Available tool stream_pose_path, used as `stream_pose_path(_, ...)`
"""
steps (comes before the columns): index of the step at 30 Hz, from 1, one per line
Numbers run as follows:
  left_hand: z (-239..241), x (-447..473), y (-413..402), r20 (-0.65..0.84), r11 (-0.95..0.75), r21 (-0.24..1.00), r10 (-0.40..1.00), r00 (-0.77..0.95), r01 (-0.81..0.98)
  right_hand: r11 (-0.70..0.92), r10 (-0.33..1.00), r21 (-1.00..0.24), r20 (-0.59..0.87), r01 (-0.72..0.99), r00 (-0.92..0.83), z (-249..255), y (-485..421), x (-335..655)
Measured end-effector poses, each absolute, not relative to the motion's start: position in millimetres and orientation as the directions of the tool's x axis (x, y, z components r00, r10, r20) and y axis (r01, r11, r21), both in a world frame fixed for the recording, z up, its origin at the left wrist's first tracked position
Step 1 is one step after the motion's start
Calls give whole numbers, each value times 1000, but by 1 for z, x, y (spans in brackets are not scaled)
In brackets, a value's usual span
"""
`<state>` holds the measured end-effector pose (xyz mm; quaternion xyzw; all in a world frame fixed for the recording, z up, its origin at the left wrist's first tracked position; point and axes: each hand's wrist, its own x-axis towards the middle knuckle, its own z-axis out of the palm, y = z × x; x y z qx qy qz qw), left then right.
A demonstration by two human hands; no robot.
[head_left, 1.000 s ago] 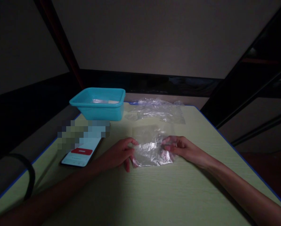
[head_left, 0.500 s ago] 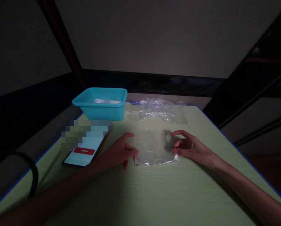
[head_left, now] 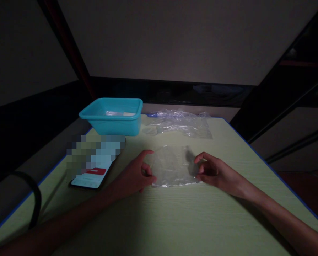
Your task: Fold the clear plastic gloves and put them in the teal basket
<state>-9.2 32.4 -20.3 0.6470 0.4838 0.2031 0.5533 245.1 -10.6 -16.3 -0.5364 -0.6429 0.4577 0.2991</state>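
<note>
A: In the head view, how does the left hand (head_left: 139,174) stand?

B: Thumb and forefinger are spread in a wide C, with the other fingers curled in behind. The thumb tip is at the near left corner of a clear plastic bag (head_left: 172,167). I see nothing pinched, though I can't tell whether the thumb presses on the film.

A: And the right hand (head_left: 214,170)?

B: It mirrors the left one at the bag's other side. There is a gap between forefinger and thumb, smaller than on the left, and the remaining fingers are bent inward. The thumb tip is by the near right corner; whether it touches is hard to say.

A: So where is the bag?

B: Between the two hands, spread out flat on the pale table (head_left: 159,224), its near edge shining. A shadow falls across it next to the right fingertips.

A: What else is about the grip?

B: Beyond both hands, a heap of crumpled clear plastic (head_left: 182,122). Beyond the left hand and off to its left, a turquoise basin (head_left: 113,126). Nearer that hand, also on its left, a phone (head_left: 88,180) with a lit screen, partly hidden by pixelation.
</note>
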Motion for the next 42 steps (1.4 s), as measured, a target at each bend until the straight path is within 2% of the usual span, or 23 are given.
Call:
stream_pose_path(3, -22, -9, 32, -264, 62, 909, 852, 453, 412, 42, 966, -889, -81, 455, -246, -19, -11, 246)
stream_pose_path(8, -25, -9, 28, -156, -67, 897, 877, 455, 437, 91, 965, -847, -53, 523, -255, -23, -12, 246)
stream_pose_path(15, -24, -8, 23, -69, -220, 833, 868, 491, 507, 198, 964, -662, -2, 723, -265, -16, -14, 246)
stream_pose_path(17, -25, -9, 20, -6, -294, 775, 882, 472, 559, 272, 960, -579, 105, 769, -260, -13, -17, 245)
stream_pose_path(20, -28, -9, 12, 207, -515, 626, 833, 513, 585, 467, 882, -397, 277, 790, -382, -8, -25, 236)
stream_pose_path(23, -30, -8, 5, 342, -762, 458, 627, 700, 459, 634, 772, -213, 237, 744, -590, -10, -34, 224)
stream_pose_path(25, -30, -7, 1, 308, -842, 378, 506, 806, 384, 683, 730, -161, 153, 712, -666, -15, -39, 219)
stream_pose_path(29, -31, -9, 1, 159, -879, 345, 402, 902, 330, 673, 728, -198, 4, 713, -686, -23, -43, 219)
stream_pose_path(36, -37, -16, 4, 69, -867, 378, 376, 924, 325, 630, 743, -269, -62, 728, -666, -24, -42, 221)
stream_pose_path(42, -34, -17, 2, 7, -863, 363, 381, 925, 352, 600, 751, -282, -126, 749, -648, -22, -42, 221)
